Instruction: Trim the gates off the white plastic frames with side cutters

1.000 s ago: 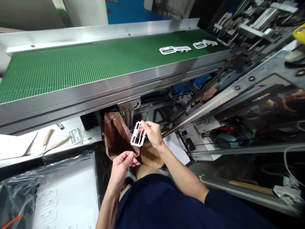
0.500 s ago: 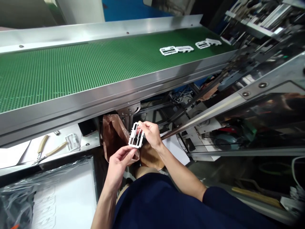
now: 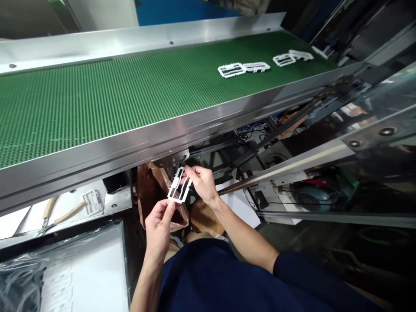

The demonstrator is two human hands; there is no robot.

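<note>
Right now, a white plastic frame (image 3: 176, 182) is held up between the person's two hands, tilted, just in front of the mouth of a brown bag (image 3: 147, 195). The right hand (image 3: 203, 184) pinches its upper right part between thumb and fingers. The left hand (image 3: 159, 222) has thumb and fingers drawn together at its lower left corner, the thumb on the near edge. Both hands are nearly closed, with only the frame's thin bars in their grip.

Below the right hand is a rounded brown object (image 3: 204, 218), with a white sheet (image 3: 238, 206) beyond it to the right. To the left, on a counter (image 3: 108, 207), lie pliers (image 3: 69, 212) with tan handles, another frame (image 3: 92, 203) beside them, and papers (image 3: 14, 220) further left. Nearer the person, clear plastic film (image 3: 22, 268) lies around a white surface (image 3: 94, 268) that shows faint outlines. Beyond the hands runs a green conveyor belt (image 3: 130, 95), carrying two pairs of white frames, one pair (image 3: 232, 74) near its middle, the other (image 3: 283, 59) farther right.
</note>
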